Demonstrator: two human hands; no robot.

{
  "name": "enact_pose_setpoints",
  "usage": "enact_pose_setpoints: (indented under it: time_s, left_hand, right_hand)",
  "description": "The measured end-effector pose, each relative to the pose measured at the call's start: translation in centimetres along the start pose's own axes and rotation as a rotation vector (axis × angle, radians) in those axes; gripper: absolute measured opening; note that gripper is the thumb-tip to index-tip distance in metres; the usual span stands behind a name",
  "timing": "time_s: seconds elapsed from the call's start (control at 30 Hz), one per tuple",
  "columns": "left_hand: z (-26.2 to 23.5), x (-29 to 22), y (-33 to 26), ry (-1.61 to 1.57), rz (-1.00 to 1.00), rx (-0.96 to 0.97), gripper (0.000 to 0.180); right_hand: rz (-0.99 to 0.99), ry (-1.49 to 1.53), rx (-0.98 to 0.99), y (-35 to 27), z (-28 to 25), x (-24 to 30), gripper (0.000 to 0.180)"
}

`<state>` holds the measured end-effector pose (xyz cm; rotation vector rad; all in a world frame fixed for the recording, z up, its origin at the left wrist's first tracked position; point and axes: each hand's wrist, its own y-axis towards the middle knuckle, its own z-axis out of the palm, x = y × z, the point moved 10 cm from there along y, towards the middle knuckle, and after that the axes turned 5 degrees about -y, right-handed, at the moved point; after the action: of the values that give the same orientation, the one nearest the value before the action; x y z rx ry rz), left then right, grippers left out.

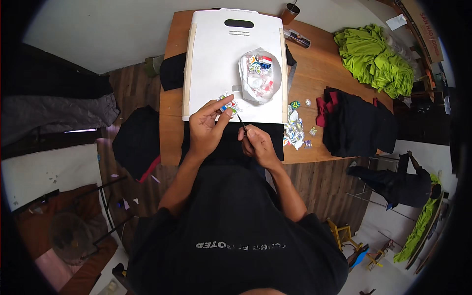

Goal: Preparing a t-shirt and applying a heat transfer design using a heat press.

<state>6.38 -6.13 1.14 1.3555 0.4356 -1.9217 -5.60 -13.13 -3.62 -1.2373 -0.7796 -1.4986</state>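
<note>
My left hand pinches a small colourful cut-out, like a patch or sticker, between thumb and fingers. Closed round a thin dark pointed tool, my right hand holds its tip close to the cut-out's lower edge. Whether the tool is scissors or tweezers is hard to make out. Both hands are over the near edge of a white board. On that board, just beyond my hands, an open white bag holds more colourful cut-outs and bits of packaging.
Loose cut-outs lie right of the board on the wooden table. Folded dark garments and a lime-green cloth pile sit farther right. A brown cup stands at the back. Another person is at the far right.
</note>
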Motion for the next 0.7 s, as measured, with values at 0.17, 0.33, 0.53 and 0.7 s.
enact_pose_setpoints:
  time_s: [0.17, 0.33, 0.53, 0.7]
  left_hand:
    - [0.08, -0.11, 0.23, 0.019, -0.016, 0.056, 0.032]
    - [0.16, -0.03, 0.31, 0.013, -0.029, 0.079, 0.032]
    - [0.12, 0.05, 0.38, 0.012, -0.031, 0.083, 0.032]
    - [0.14, -0.01, 0.43, 0.018, -0.036, 0.089, 0.031]
  right_hand:
    - [0.001, -0.020, 0.028, 0.13, -0.24, 0.24, 0.038]
    - [0.015, -0.050, 0.051, 0.14, -0.42, 0.15, 0.043]
    - [0.020, -0.062, 0.053, 0.18, -0.56, -0.08, 0.042]
    - [0.024, -0.033, 0.039, 0.13, -0.48, -0.10, 0.038]
